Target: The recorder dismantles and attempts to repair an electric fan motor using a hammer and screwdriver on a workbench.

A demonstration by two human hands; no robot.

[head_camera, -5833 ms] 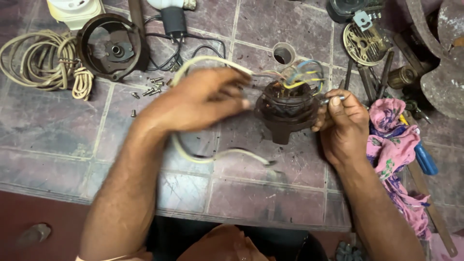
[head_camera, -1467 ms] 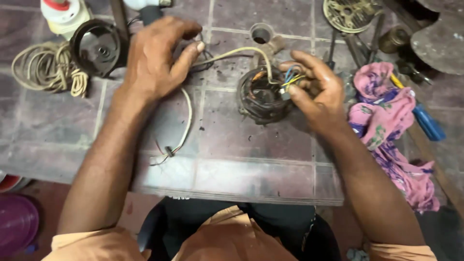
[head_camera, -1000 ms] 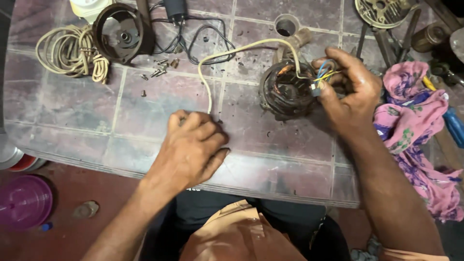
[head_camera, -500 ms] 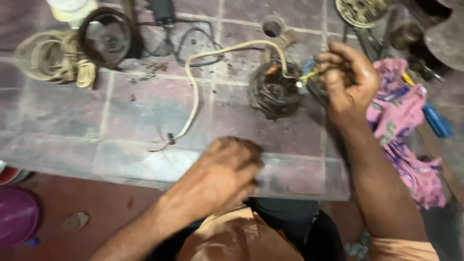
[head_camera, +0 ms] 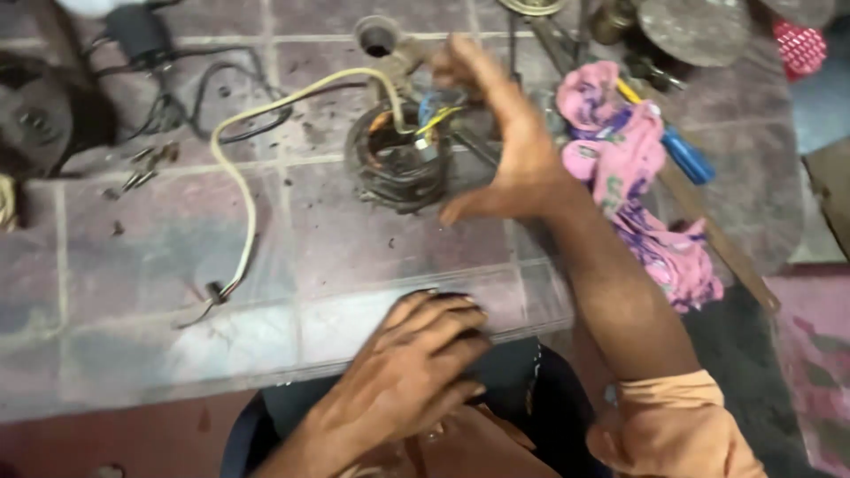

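Copper-wound motor braced on the desk

Copper-wound dark round motor core (head_camera: 396, 166) sits mid-desk (head_camera: 133, 354); right hand (head_camera: 513, 150), fingers spread, cups its side to steady it. Left hand (head_camera: 412, 372) rests loosely curled, empty, at the near edge.

The whole picture is blurry, so small things are hard to make out. The right hand (head_camera: 513, 150) is smeared, and it hides the far side of the motor (head_camera: 398, 164). It is not clear if its grip touches the coloured wires (head_camera: 434, 113). The left hand (head_camera: 412, 372) covers whatever lies under it at the desk (head_camera: 372, 257) edge. The black round part (head_camera: 35, 124) is cut off at the left. The metal disc (head_camera: 695, 26) is cut off at the top. The little screws (head_camera: 146, 164) are too small to tell apart.
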